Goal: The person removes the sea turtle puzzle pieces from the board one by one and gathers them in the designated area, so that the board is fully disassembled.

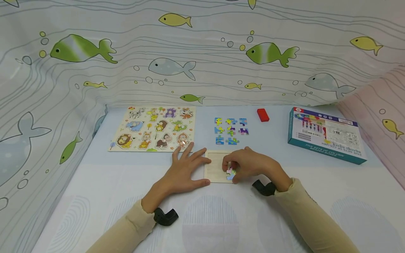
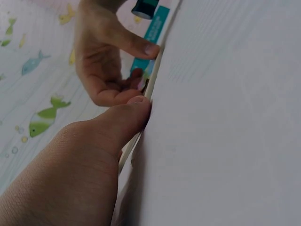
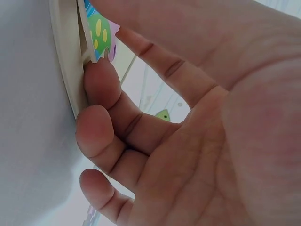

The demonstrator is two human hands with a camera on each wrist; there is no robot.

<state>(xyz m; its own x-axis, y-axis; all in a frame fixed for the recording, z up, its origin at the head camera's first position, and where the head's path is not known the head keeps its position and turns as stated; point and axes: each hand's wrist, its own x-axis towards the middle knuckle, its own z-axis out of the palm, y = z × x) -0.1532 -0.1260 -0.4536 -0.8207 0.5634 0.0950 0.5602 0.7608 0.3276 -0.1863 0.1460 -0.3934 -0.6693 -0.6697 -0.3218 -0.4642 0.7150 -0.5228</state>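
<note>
My right hand [image 1: 253, 163] pinches a jigsaw piece [image 1: 231, 174] over the right part of a shallow wooden puzzle tray [image 1: 216, 165]. Blue, pink and green with yellow spots, the piece [image 3: 99, 35] stands tilted against the tray in the right wrist view, partly covered by the thumb. The other fingers of that hand curl loosely close to the tray's edge. My left hand [image 1: 181, 174] lies spread at the tray's left side, fingertips and thumb on its border. In the left wrist view the left thumb [image 2: 124, 117] presses along the tray's near edge.
Several loose jigsaw pieces [image 1: 232, 141] lie in rows behind the tray. An animal peg board [image 1: 172, 133] sits at the back left, close to the left fingertips. A red block [image 1: 263, 115] lies at the back, and a boxed set [image 1: 326, 137] at the right.
</note>
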